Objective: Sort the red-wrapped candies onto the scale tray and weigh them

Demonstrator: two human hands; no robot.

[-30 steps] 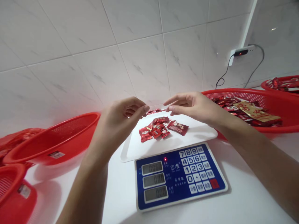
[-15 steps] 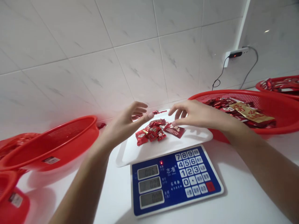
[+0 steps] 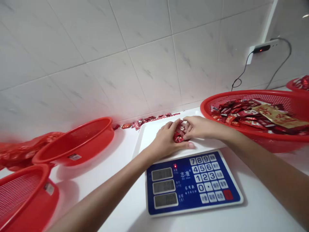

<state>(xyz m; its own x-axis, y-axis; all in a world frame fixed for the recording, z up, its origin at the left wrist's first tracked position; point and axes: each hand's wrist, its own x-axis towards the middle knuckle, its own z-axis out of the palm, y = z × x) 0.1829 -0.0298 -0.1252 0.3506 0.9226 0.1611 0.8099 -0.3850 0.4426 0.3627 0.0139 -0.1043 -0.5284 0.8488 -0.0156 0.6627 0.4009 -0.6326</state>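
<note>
A small pile of red wrapped candies point(image 3: 180, 131) lies on the white tray point(image 3: 147, 132) of a digital scale, partly hidden between my two hands. My left hand point(image 3: 168, 139) cups the pile from the left, its fingers curved over the far side and its thumb stretched along the near side. From the right, my right hand point(image 3: 198, 127) presses in with bent fingers, and its fingertips touch the wrappers. Below the tray is the scale's blue panel point(image 3: 187, 206), with number keys and several grey displays.
To the right stands a red basket point(image 3: 260, 138) full of red packets, with a gold packet point(image 3: 277, 116) on top. Two red baskets point(image 3: 84, 148) stand at the left beside bagged red goods point(image 3: 26, 149). Loose candies point(image 3: 145, 120) line the wall. A cable point(image 3: 245, 69) hangs from a power strip.
Both hands have come down and together around the candies, which now sit bunched between them. Before, the hands hovered apart above the spread pile. The camera view has shifted left.
</note>
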